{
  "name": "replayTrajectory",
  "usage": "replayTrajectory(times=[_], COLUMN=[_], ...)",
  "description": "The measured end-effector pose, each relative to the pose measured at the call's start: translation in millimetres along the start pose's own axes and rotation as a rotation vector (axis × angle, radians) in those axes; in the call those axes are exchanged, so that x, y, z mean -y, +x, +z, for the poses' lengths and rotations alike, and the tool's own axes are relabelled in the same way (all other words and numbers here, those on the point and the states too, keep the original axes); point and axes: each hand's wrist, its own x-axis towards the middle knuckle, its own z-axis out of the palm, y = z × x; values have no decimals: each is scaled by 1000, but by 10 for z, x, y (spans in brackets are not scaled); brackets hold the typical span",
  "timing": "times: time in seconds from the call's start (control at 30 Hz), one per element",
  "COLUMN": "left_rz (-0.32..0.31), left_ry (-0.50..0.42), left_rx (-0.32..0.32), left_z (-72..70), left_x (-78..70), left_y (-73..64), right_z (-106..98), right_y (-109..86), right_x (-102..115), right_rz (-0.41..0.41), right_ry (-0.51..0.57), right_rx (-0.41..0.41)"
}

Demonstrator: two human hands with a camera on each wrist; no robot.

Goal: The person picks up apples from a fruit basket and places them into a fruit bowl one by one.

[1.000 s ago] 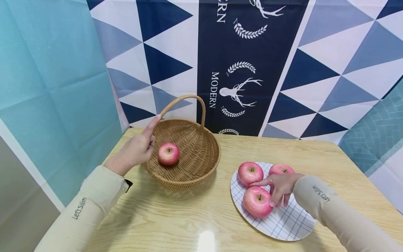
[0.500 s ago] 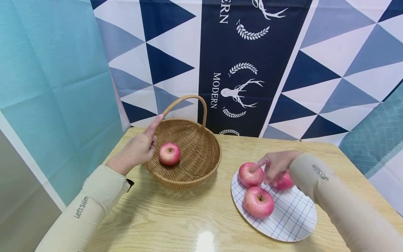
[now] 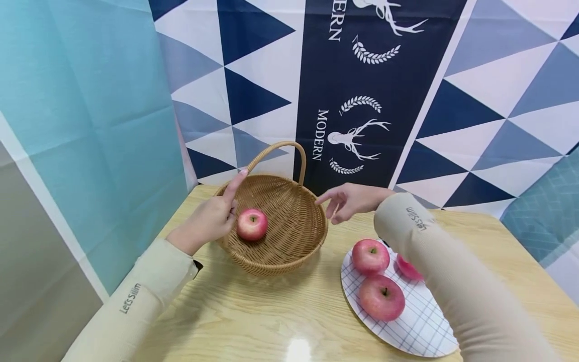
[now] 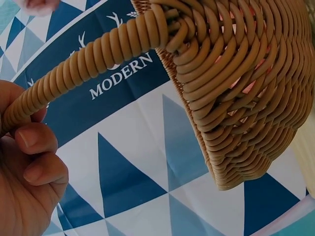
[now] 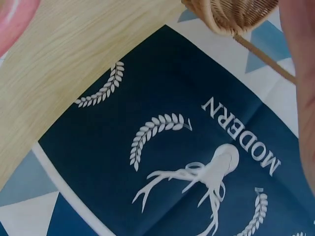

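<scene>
My left hand (image 3: 212, 218) grips the wrapped handle (image 4: 93, 59) of a brown wicker basket (image 3: 289, 221), index finger stretched along it. One red apple (image 3: 252, 224) lies inside, on the left; bits of it show through the weave in the left wrist view. Just beyond the basket's right rim is my right hand (image 3: 357, 200), its index finger reaching toward the rim and its other fingers loosely bent, holding nothing. Under my right forearm, a round checked plate (image 3: 429, 329) bears a red apple (image 3: 370, 257), a larger apple (image 3: 382, 297) in front and a third apple (image 3: 409, 270) partly hidden by the sleeve.
Everything stands on a light wooden table (image 3: 262, 311). A patterned cloth (image 3: 348, 65) with triangles and deer heads hangs behind the table's back edge, and a pale blue curtain (image 3: 90, 125) hangs on the left.
My right hand has risen from the apples on the plate and moved left to the basket's rim, with no apple in it. My left hand keeps its grip. The head view has shifted slightly.
</scene>
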Motion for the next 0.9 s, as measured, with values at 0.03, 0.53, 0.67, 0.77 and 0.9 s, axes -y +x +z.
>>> replayTrajectory(times=[0.03,0.53,0.67,0.77,0.9], left_rz=[-5,-29,-4,-12,-3], left_ry=[0,12,13,14,19], left_rx=[3,3,-15,-11,-28], left_z=[2,24,30,18,23], left_x=[-8,-51,-60,-67,-67], left_y=[11,-44,-37,-24,-58], right_z=[7,148,234,325,486], right_y=[37,951,1147,1324,1542], right_x=[-4,331,380,413,461], right_rz=[-25,-115,-61,-36,-7], right_ry=[-24,43,67,61,-2], right_rx=[-35,-148,-194,-228,-194])
